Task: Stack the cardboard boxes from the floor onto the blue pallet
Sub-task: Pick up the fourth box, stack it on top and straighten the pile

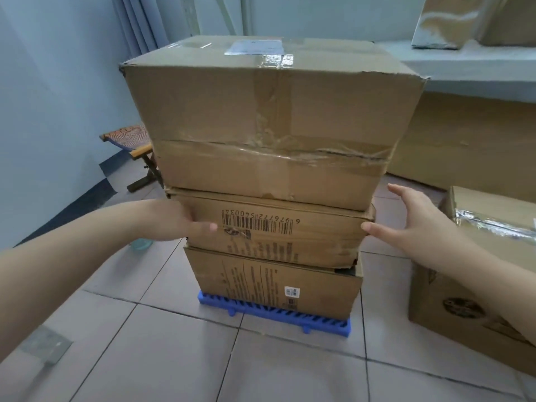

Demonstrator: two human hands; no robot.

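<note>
Three boxes (pixel 269 175) are stacked on the blue pallet (pixel 275 314), the left hand (pixel 179 219) and right hand (pixel 406 221) flat-fingered against the middle one (gripping nothing), while another box (pixel 470 285) waits on the floor.

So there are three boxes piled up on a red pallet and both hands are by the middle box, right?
Almost. The pallet is blue, not red, as the head view shows. Three boxes are piled on it, and the left hand and right hand are by the middle box.

I'm in a storeroom: taped brown cardboard boxes (pixel 269 120) stacked on pale floor tiles (pixel 162 352), more cartons on the far right ledge (pixel 464 71).
</note>
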